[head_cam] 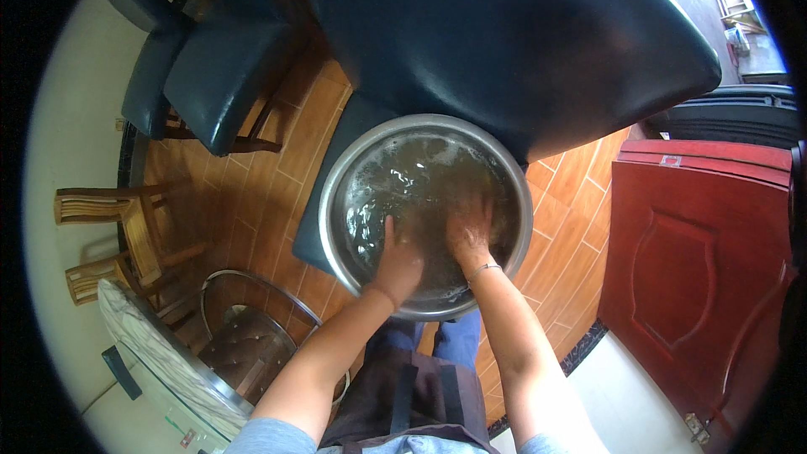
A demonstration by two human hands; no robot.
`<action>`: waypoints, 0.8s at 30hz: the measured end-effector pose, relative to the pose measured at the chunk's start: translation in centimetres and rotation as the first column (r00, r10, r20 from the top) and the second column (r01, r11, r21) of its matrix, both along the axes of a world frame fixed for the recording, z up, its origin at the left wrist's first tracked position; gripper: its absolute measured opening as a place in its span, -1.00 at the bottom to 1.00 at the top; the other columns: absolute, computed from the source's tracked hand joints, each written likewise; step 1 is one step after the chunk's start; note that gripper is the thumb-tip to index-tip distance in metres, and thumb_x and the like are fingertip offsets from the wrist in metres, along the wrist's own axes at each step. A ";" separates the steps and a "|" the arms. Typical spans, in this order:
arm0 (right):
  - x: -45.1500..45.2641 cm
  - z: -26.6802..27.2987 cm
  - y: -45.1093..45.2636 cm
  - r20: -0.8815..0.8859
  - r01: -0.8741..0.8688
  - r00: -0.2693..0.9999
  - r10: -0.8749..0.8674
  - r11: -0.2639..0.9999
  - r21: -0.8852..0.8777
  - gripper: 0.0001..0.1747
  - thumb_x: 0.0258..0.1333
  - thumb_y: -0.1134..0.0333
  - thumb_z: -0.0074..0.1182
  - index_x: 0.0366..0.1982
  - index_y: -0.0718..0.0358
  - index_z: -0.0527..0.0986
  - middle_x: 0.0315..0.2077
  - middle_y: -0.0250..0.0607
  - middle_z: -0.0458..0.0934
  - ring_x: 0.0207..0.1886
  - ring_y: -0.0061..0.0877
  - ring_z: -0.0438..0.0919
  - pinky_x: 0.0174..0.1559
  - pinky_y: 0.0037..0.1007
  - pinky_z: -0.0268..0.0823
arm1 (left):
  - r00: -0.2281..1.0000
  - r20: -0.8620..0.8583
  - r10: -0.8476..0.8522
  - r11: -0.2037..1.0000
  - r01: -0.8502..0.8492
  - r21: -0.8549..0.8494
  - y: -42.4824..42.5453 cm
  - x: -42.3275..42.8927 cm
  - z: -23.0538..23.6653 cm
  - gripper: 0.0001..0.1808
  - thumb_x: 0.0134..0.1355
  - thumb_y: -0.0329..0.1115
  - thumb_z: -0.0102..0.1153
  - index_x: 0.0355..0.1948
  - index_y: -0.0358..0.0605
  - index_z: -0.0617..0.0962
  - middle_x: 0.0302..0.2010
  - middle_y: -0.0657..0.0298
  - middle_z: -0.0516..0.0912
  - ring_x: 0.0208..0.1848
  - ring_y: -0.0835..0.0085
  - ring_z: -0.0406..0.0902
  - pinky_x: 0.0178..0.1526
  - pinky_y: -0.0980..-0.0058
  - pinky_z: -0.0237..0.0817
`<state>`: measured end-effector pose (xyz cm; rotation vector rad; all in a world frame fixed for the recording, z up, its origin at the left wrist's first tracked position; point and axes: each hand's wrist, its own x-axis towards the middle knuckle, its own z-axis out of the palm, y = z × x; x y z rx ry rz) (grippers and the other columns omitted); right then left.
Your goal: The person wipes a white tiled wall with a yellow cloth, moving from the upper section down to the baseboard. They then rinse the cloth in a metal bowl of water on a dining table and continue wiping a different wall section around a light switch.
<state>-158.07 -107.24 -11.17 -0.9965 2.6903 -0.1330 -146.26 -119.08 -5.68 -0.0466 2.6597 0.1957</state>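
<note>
A round stainless steel basin [331, 246] of murky, rippling water [397, 157] rests on the dark blue-green padded seat [313, 246] of a chair. Both of my hands reach into it. My left hand [401, 260] is at the near left, its index finger stretched forward and its other fingers blurred or under water. To its right, my right hand [470, 224] is sunk to about the knuckles, with a thin bracelet [484, 270] at the wrist. The cloudy water hides whether either hand holds anything.
The chair's large padded backrest [504, 31] rises beyond the basin. Red panelled doors [687, 252] stand at right. On the left are padded chairs [220, 75], wooden chairs [142, 239], a tufted chair [246, 340] and a marble-patterned tabletop [164, 353]. The floor [252, 202] has wood-look tiles.
</note>
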 end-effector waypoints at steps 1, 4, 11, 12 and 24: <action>-0.2 0.5 -0.2 0.039 0.022 0.999 -0.022 1.000 -0.020 -0.43 -0.01 0.35 0.09 0.13 0.22 0.50 0.33 -0.02 0.27 0.38 -0.01 0.17 0.35 0.14 0.02 | 0.997 0.063 0.047 0.998 -0.050 0.042 0.5 0.2 1.2 -0.51 0.24 -0.27 0.05 0.19 -0.19 0.55 0.28 0.05 0.51 0.53 0.13 0.08 0.53 -0.19 -0.47; -0.6 3.7 -0.4 0.217 0.135 0.969 -0.118 0.989 -0.064 -0.54 -0.15 0.38 0.18 -0.07 0.21 0.55 0.24 -0.02 0.37 0.34 0.01 0.22 0.34 0.11 0.06 | 0.920 -0.035 0.390 0.875 -0.358 0.327 2.0 0.0 4.4 -0.58 0.25 -0.21 0.05 0.08 -0.14 0.61 0.17 0.06 0.59 0.45 0.08 0.20 0.51 -0.19 -0.33; 2.4 12.1 1.9 0.113 0.080 0.994 0.004 0.683 -0.726 -0.70 -0.32 0.52 0.24 -0.38 0.28 0.50 0.03 0.00 0.50 0.13 0.06 0.42 0.14 0.00 0.32 | 0.105 0.993 0.052 -0.910 -0.404 0.091 2.5 -1.6 5.9 -0.38 0.39 0.29 -0.08 0.13 0.01 0.54 0.00 0.20 0.64 0.04 0.28 0.59 0.07 0.23 0.48; 3.1 12.8 2.1 0.146 0.075 0.988 0.058 0.645 -0.761 -0.70 -0.33 0.54 0.24 -0.39 0.28 0.49 -0.02 0.00 0.52 0.08 0.03 0.46 0.12 -0.04 0.34 | 0.255 0.967 -0.017 -0.954 -0.293 0.060 2.2 -2.0 5.5 -0.37 0.40 0.26 -0.07 0.17 -0.04 0.51 0.04 0.14 0.63 0.07 0.22 0.60 0.10 0.20 0.49; 4.9 18.0 3.5 0.630 0.503 0.764 0.137 0.484 -0.716 -0.79 -0.22 0.61 0.08 -0.41 0.31 0.43 -0.33 -0.05 0.56 -0.23 -0.24 0.58 -0.09 -0.31 0.43 | 0.196 0.976 -0.096 -0.892 -0.452 0.003 0.2 -1.5 3.5 -0.61 0.32 -0.15 0.26 -0.02 -0.27 0.59 -0.15 0.10 0.70 -0.14 0.33 0.67 -0.02 0.34 0.55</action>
